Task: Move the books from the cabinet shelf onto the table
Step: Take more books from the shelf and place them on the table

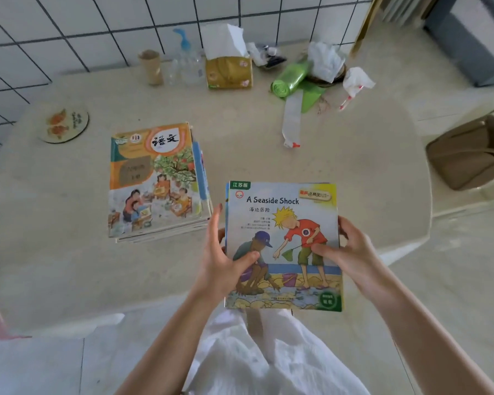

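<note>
Broadly, the rounded beige stone-look table [354, 172] filled most of the frame, backed in the upper left by a white tiled wall with dark grout [69, 29]. Left of centre lay a stack of school books topped by an orange Chinese textbook with a classroom drawing [154, 181], flat on the tabletop with its lower right corner just beside the left hand's fingertips. Right of centre, a thin bundle of picture books topped by a colourful cover titled "A Seaside Shock" [285, 229] was gripped from both sides over the near edge of the table; whether its underside touched the table could not be told. The left hand [226, 258] clasped the bundle's left edge, thumb pressed on the cover and fingers curled behind; the right hand [351, 249] clasped the right edge the same way. At the right edge of the frame sat a tan bag [468, 155]. Along the top of the table stood a gold tissue pack with white tissue sticking up [228, 69], a green roll of plastic bags [290, 78], a clear bottle with a blue pump top [186, 61] and a brown cardboard tube [151, 67]. In the upper left rested a round coaster printed with orange fruit [64, 124].
</note>
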`<state>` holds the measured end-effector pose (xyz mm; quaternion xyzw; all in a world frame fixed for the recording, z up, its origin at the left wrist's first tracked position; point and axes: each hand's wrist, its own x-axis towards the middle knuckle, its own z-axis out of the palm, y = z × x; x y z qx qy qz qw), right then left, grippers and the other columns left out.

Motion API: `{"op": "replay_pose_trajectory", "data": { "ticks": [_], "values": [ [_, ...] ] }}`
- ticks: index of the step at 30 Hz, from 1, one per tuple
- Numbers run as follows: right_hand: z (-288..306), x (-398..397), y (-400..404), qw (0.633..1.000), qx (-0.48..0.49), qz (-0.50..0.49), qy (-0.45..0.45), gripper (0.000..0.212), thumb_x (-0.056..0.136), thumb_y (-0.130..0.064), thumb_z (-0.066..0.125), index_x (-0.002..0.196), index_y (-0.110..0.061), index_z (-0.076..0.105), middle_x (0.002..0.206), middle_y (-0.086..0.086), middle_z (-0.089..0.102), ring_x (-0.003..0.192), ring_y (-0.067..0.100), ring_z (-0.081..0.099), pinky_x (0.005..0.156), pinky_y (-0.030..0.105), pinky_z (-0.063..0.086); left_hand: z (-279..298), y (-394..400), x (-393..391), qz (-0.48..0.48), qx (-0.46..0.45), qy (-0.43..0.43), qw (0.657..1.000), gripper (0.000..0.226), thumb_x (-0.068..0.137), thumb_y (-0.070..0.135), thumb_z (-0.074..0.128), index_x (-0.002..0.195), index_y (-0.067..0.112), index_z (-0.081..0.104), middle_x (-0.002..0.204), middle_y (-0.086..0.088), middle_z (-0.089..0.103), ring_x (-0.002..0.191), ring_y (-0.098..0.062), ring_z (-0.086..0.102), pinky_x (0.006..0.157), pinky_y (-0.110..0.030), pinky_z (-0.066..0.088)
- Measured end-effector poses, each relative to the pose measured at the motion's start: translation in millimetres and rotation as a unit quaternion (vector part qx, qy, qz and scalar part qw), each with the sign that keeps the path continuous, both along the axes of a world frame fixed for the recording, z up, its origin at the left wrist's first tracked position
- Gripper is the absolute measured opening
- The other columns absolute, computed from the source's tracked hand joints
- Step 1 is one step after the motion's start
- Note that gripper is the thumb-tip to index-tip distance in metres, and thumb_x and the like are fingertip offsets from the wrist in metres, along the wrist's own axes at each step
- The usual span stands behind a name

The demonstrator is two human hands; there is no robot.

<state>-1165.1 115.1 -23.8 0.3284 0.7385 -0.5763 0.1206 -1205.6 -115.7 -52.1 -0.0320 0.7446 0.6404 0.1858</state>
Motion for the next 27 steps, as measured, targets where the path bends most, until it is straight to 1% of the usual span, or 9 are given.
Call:
{"op": "replay_pose_trajectory", "data": {
  "ticks": [2,4,7,9,11,14,20,24,27],
  "values": [
    [-3,-22,15,1.0,0.003,0.023,0.002,0.055,0.074,0.0,0.077,0.121,-0.018,0.055,0.1,-0.008,0.07,0.086,0.013,0.07,0.079,0.037,0.057,2,16,-18,0.011,0.016,-0.018,1.0,0.109,0.069,-0.015,0.076,0.148,0.035,0.019,0.119,0.011,0.053,0.091,0.014,0.063,0.064,-0.016,0.055],
    [-5,-44,30,0.999,0.0,0.049,0.013,0.057,0.072,0.003,0.078,0.119,-0.018,0.053,0.099,-0.008,0.07,0.084,0.012,0.07,0.073,0.032,0.057,-3,31,-33,0.033,0.016,-0.026,0.999,0.103,0.065,-0.023,0.074,0.139,0.033,0.03,0.113,0.009,0.058,0.087,0.006,0.067,0.06,-0.017,0.056],
    [-10,-70,53,0.995,0.008,0.087,0.038,0.06,0.073,0.002,0.077,0.121,-0.021,0.048,0.1,-0.008,0.067,0.087,0.009,0.067,0.068,0.024,0.055,-13,49,-50,0.081,-0.016,-0.034,0.996,0.1,0.056,-0.019,0.081,0.136,0.026,0.041,0.11,0.004,0.064,0.092,-0.004,0.068,0.066,-0.028,0.06],
    [-15,-85,68,0.991,0.039,0.119,0.051,0.061,0.074,-0.004,0.077,0.122,-0.026,0.046,0.108,-0.005,0.066,0.098,0.016,0.065,0.081,0.034,0.056,-15,62,-61,0.102,-0.034,-0.05,0.993,0.095,0.054,-0.013,0.086,0.131,0.026,0.046,0.108,0.005,0.066,0.093,-0.004,0.067,0.069,-0.032,0.061],
    [-20,-97,81,0.985,0.063,0.144,0.068,0.062,0.075,-0.007,0.076,0.122,-0.028,0.043,0.118,-0.001,0.062,0.108,0.02,0.06,0.089,0.039,0.051,-15,73,-71,0.103,-0.067,-0.058,0.991,0.075,0.053,-0.008,0.088,0.112,0.026,0.057,0.097,0.009,0.069,0.087,-0.006,0.068,0.061,-0.023,0.059],
    [-27,-104,88,0.976,0.082,0.159,0.125,0.063,0.075,-0.005,0.076,0.121,-0.027,0.04,0.119,0.0,0.059,0.112,0.02,0.055,0.091,0.038,0.048,-20,80,-81,0.102,-0.104,-0.055,0.988,0.058,0.053,-0.005,0.088,0.095,0.025,0.061,0.087,0.013,0.071,0.077,-0.002,0.068,0.053,-0.013,0.052],
    [-53,-105,85,0.944,0.105,0.192,0.248,0.066,0.075,-0.008,0.079,0.121,-0.037,0.04,0.117,0.007,0.057,0.112,0.022,0.056,0.095,0.042,0.047,-33,76,-77,0.117,-0.114,-0.03,0.986,0.039,0.058,-0.013,0.084,0.081,0.016,0.073,0.066,0.024,0.07,0.065,0.009,0.066,0.059,-0.012,0.051],
    [-74,-107,78,0.937,0.115,0.221,0.243,0.051,0.08,-0.014,0.076,0.123,-0.016,0.048,0.117,-0.008,0.051,0.11,0.017,0.056,0.095,0.039,0.047,-44,71,-74,0.129,-0.123,-0.028,0.984,0.023,0.065,0.001,0.086,0.084,0.01,0.078,0.072,0.009,0.074,0.065,0.004,0.067,0.061,-0.018,0.053],
    [-90,-102,79,0.917,0.182,0.273,0.226,0.043,0.087,-0.037,0.066,0.114,-0.005,0.063,0.118,-0.008,0.046,0.11,0.017,0.054,0.097,0.039,0.045,-54,67,-66,0.159,-0.152,-0.026,0.975,0.033,0.064,0.017,0.089,0.092,0.008,0.075,0.075,0.005,0.073,0.067,-0.003,0.069,0.06,-0.023,0.052]
  ]
}}
